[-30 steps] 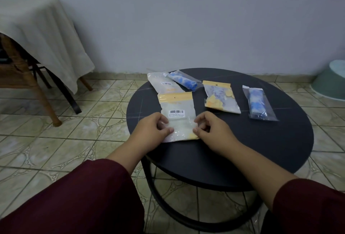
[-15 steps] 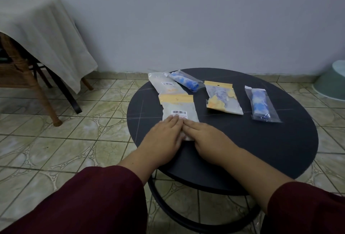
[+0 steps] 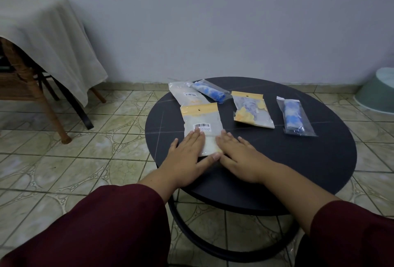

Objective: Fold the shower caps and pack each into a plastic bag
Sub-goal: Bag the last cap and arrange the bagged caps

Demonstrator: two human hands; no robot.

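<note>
at the near edge of the round black table [image 3: 298, 170] we have both palms down: our left hand [image 3: 187, 158] and right hand [image 3: 241, 158] lie flat, fingers straight and spread, pressing the lower half of the yellow-topped bag [image 3: 202, 126] and gripping nothing. a second ago our fingers were curled, pinching that bag's bottom corners; half a second ago the hands lay side by side over its middle, and now they have slid apart toward its edges. we judge this as smoothing the air out of a bag already filled, so this pack looks nearly done. further back lie a second yellow-topped bag [image 3: 251, 110], a clear bag with a blue roll [image 3: 295, 117], another blue roll bag [image 3: 211, 91] and a pale bag [image 3: 186, 95], all seemingly packed.
</note>
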